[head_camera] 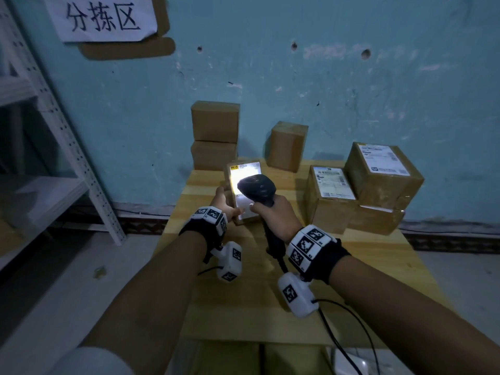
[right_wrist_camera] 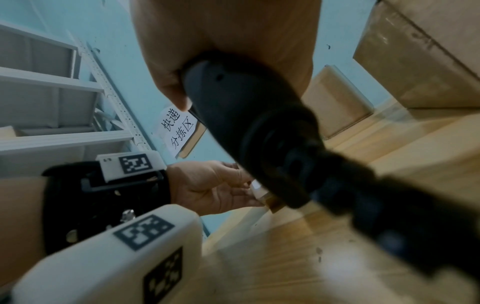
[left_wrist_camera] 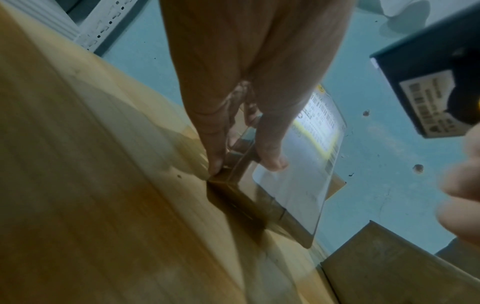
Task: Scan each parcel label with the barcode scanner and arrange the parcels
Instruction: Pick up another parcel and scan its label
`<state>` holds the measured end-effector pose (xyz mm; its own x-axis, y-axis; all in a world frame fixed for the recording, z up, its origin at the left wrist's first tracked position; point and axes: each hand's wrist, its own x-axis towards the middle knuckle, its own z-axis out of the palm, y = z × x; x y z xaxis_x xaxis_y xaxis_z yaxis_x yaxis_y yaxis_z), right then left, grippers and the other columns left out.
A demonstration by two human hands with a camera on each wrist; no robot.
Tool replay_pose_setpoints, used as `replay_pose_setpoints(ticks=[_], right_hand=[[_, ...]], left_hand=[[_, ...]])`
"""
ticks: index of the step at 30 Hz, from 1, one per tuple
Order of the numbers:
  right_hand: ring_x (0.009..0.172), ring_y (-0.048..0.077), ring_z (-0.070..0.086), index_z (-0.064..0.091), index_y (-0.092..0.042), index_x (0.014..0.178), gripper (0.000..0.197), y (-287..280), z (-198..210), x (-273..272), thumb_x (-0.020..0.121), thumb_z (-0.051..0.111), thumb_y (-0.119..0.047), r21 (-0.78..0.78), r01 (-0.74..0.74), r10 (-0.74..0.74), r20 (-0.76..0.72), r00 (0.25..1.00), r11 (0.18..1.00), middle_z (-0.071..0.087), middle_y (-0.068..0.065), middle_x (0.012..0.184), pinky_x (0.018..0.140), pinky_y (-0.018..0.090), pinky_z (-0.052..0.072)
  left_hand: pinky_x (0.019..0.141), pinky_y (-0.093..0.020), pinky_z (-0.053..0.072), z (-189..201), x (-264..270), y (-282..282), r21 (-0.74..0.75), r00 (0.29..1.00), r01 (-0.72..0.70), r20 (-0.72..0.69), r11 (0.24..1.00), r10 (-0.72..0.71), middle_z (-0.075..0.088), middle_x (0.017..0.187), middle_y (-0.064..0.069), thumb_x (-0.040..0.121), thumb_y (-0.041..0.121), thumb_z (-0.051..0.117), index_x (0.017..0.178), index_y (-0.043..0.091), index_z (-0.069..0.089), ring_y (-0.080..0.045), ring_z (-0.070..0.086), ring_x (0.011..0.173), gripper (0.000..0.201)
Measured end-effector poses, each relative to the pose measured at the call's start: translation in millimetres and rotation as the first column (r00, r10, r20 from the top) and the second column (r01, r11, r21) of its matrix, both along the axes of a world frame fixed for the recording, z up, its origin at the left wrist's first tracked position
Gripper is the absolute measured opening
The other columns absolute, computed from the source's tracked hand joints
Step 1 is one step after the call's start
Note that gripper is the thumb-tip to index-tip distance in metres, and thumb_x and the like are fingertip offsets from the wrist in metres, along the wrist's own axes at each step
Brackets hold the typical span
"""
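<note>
A small flat cardboard parcel (head_camera: 243, 169) with a white label stands tilted on the wooden table (head_camera: 243, 293), one corner down on the wood. My left hand (head_camera: 226, 203) grips its left edge, thumb (left_wrist_camera: 270, 156) on the label face (left_wrist_camera: 293, 185) and fingers behind. My right hand (head_camera: 273, 212) is wrapped round the handle of a black barcode scanner (head_camera: 257, 188), also seen as the scanner handle (right_wrist_camera: 249, 115). The scanner head hovers just over the label, and its light glows white on the label's upper part. The scanner hides the label's middle.
Two brown boxes (head_camera: 215, 133) are stacked at the back left against the blue wall, one brown box (head_camera: 288, 144) beside them. Three labelled parcels (head_camera: 378, 182) are grouped at the right. A white metal shelf rack (head_camera: 67, 147) stands left of the table. The scanner cable (head_camera: 341, 334) trails to the near edge.
</note>
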<state>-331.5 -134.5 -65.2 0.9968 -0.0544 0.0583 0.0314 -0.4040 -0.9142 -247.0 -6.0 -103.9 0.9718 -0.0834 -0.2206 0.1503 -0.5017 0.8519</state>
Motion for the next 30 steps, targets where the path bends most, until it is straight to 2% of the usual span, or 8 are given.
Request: replay_pose_setpoints(ticks=[9,11,13,16,20,25,27,30], right_hand=[[0.082,0.017,0.055,0.054,-0.02,0.082,0.01,-17.2,7.6,-4.3,0.084,0.063,-0.023,-0.17,-0.104,0.105,-0.005,0.994,0.98,0.058,-0.003,0.079,0.069,0.026,0.042],[0.07,0.016,0.057,0.051,-0.027,0.077,0.014,-22.5,6.9,-3.0,0.086,0.061,-0.023,-0.183,-0.152,0.143,-0.064,0.988,0.971,0.056,-0.006,0.073,0.073,0.035,0.05],[0.051,0.008,0.059,0.049,-0.027,0.082,0.015,-26.9,7.7,-4.1,0.088,0.059,-0.018,-0.126,-0.201,0.187,-0.119,0.975,0.971,0.054,-0.007,0.069,0.057,0.029,0.054],[0.047,-0.001,0.055,0.047,-0.021,0.094,0.017,-31.0,7.4,-5.1,0.087,0.061,-0.012,-0.224,-0.227,0.199,-0.139,0.97,0.948,0.05,-0.007,0.068,0.047,0.014,0.042],[0.063,0.017,0.051,0.049,-0.014,0.098,0.024,-33.1,5.5,-0.6,0.081,0.067,-0.014,-0.323,-0.201,0.156,-0.158,0.975,0.925,0.05,-0.004,0.07,0.06,0.029,0.042],[0.054,0.025,0.051,0.049,-0.014,0.098,0.026,-30.2,8.5,0.0,0.08,0.067,-0.019,-0.286,-0.158,0.136,-0.095,0.986,0.945,0.049,-0.001,0.068,0.052,0.035,0.043],[0.047,0.023,0.047,0.05,-0.011,0.103,0.03,-27.3,8.5,-0.5,0.08,0.067,-0.019,-0.25,-0.143,0.125,-0.086,0.988,0.958,0.049,0.0,0.068,0.047,0.031,0.041],[0.044,0.018,0.045,0.052,-0.016,0.095,0.021,-24.0,9.9,-2.4,0.08,0.067,-0.015,-0.238,-0.159,0.144,-0.079,0.986,0.958,0.049,-0.001,0.067,0.043,0.026,0.038]], left_hand=[[0.095,-0.047,0.045,2.8,-2.3,-3.3,-0.11,0.999,-0.031,0.004,0.993,0.032,0.053,0.133,-0.022,0.081,-0.008,0.063,0.145,0.008,0.022,-0.037,0.053,0.121,0.078],[0.099,-0.047,0.044,4.3,-0.7,-1.6,-0.094,1.0,-0.021,0.009,0.995,0.022,0.052,0.135,-0.021,0.082,-0.009,0.06,0.145,0.009,0.025,-0.035,0.051,0.123,0.074],[0.097,-0.046,0.046,7.8,-0.1,0.9,-0.071,1.0,-0.001,0.012,0.997,0.002,0.051,0.136,-0.019,0.085,-0.009,0.057,0.145,0.011,0.026,-0.034,0.05,0.124,0.071],[0.077,-0.037,0.047,16.2,2.3,10.1,-0.09,1.0,-0.015,0.017,0.996,0.017,0.052,0.136,-0.017,0.088,-0.009,0.053,0.147,0.015,0.024,-0.034,0.052,0.121,0.07],[0.055,-0.038,0.051,30.7,15.0,26.0,-0.149,0.999,-0.039,0.016,0.988,0.042,0.054,0.13,-0.014,0.093,0.003,0.05,0.149,0.025,0.02,-0.031,0.058,0.087,0.067],[0.083,-0.049,0.052,46.8,21.1,48.1,-0.088,0.996,-0.021,0.081,0.996,0.028,0.053,0.122,-0.014,0.095,0.008,0.048,0.148,0.024,0.024,-0.032,0.057,0.095,0.059],[0.081,-0.04,0.055,48.3,22.2,55.9,-0.052,0.994,0.003,0.113,0.999,0.002,0.049,0.112,-0.011,0.094,0.006,0.048,0.147,0.022,0.026,-0.029,0.054,0.096,0.059],[0.056,-0.017,0.054,48.0,21.1,62.0,-0.027,0.989,0.053,0.139,0.998,-0.048,0.048,0.111,-0.011,0.095,0.004,0.047,0.147,0.018,0.028,-0.026,0.052,0.095,0.058]])
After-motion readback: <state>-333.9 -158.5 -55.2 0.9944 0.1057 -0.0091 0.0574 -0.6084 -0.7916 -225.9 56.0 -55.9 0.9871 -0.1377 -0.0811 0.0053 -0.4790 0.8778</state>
